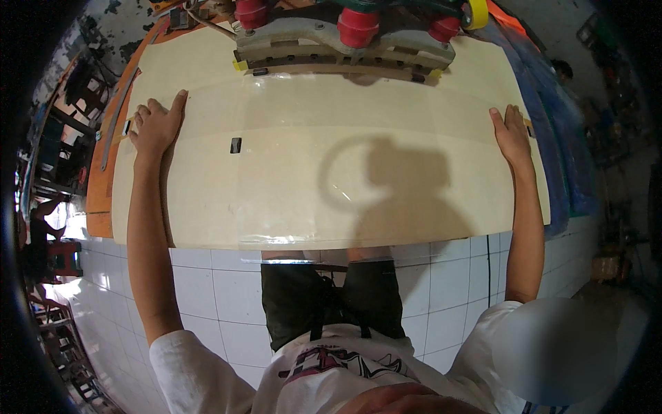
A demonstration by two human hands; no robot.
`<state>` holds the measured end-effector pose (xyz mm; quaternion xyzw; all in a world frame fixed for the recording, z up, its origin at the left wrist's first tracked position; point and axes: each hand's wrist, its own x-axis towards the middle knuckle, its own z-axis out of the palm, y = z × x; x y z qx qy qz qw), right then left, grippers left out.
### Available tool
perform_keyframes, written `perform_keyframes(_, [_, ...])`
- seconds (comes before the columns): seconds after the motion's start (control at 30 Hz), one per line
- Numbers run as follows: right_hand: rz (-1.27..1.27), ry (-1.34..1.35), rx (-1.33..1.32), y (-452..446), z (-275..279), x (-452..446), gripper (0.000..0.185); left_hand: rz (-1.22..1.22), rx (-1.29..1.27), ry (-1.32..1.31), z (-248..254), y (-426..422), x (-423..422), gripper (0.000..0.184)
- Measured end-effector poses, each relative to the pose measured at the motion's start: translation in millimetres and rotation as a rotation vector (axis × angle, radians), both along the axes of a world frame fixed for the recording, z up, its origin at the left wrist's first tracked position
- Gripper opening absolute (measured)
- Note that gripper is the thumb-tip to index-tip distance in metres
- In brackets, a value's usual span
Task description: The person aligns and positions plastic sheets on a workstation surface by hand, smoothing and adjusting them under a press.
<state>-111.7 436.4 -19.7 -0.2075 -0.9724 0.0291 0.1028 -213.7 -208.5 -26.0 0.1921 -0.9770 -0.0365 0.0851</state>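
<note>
A large cream sheet [200,193] lies across the table, with clear plastic film [283,207] over its middle that hangs slightly past the front edge. My left hand [157,125] rests flat near the sheet's left edge, fingers spread. Close to the right edge, my right hand [512,134] lies on the sheet with the thumb apart from the fingers. Neither hand holds anything. A small black piece [236,145] sits on the cream surface, right of my left hand. My shadow falls over the right half.
At the back stands a machine with a long metal bar [345,55] and red knobs [358,27]. A metal ruler [118,110] lies along the orange table edge [100,200] at left. Blue plastic sheeting [562,138] hangs at right. A person's head [562,67] shows beyond it.
</note>
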Motion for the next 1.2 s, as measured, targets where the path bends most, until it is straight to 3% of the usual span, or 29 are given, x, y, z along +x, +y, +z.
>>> perform_keyframes(0.87, [0.058, 0.004, -0.030, 1.0, 3.8, 0.5, 0.085, 0.006, 0.051, 0.022, 2.9, 4.2, 6.6, 0.107])
perform_keyframes(1.2, [0.073, 0.057, -0.038, 11.8, -5.5, -3.6, 0.083, -0.040, 0.028, 0.151, -0.4, 2.6, 10.0, 0.095])
